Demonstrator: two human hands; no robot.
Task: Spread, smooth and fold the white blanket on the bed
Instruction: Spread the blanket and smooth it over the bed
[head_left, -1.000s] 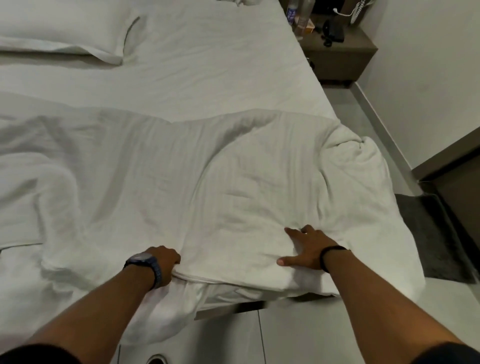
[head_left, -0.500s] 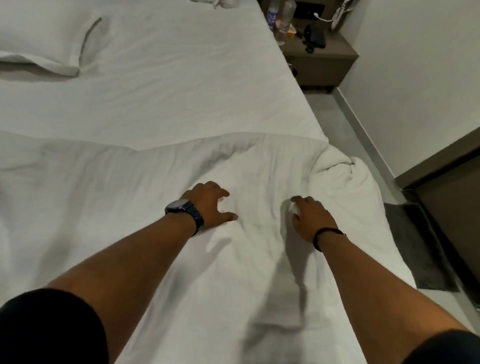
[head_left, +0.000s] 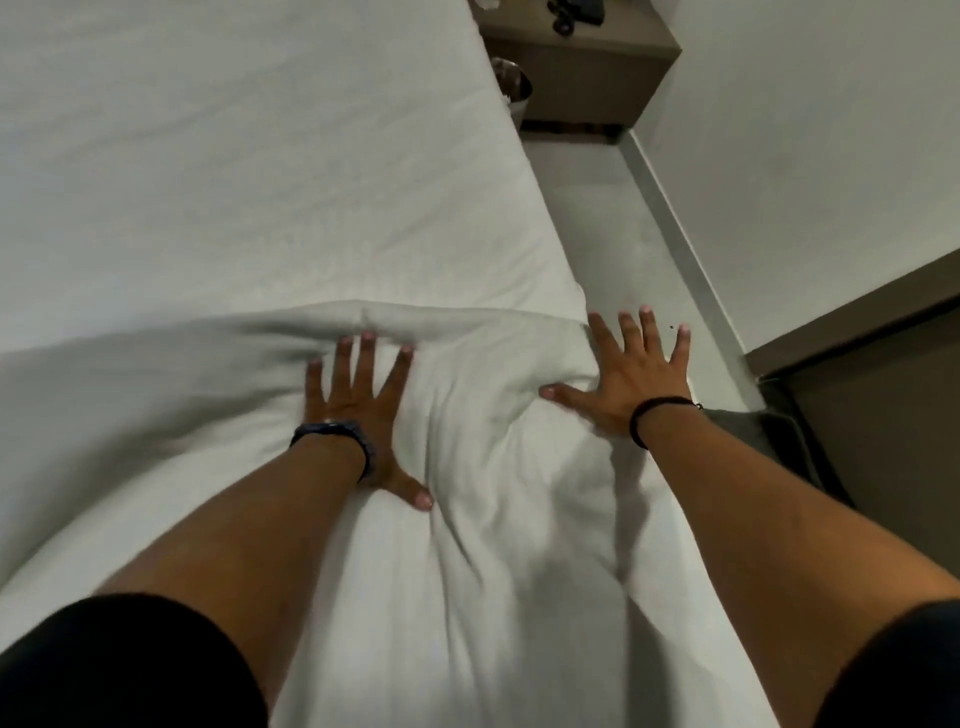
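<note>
Dim warm indoor light, soft shadows, motion blur, wide-angle bending at edges

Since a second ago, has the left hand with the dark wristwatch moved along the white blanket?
Yes. The left hand has slid forward from the white blanket's near edge to its far fold, toward the brown wooden nightstand at the bed's head.

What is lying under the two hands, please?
Both the left hand and the right hand lie flat, fingers spread, on the white blanket. The blanket covers the bed there, so anything beneath it is hidden.
</note>
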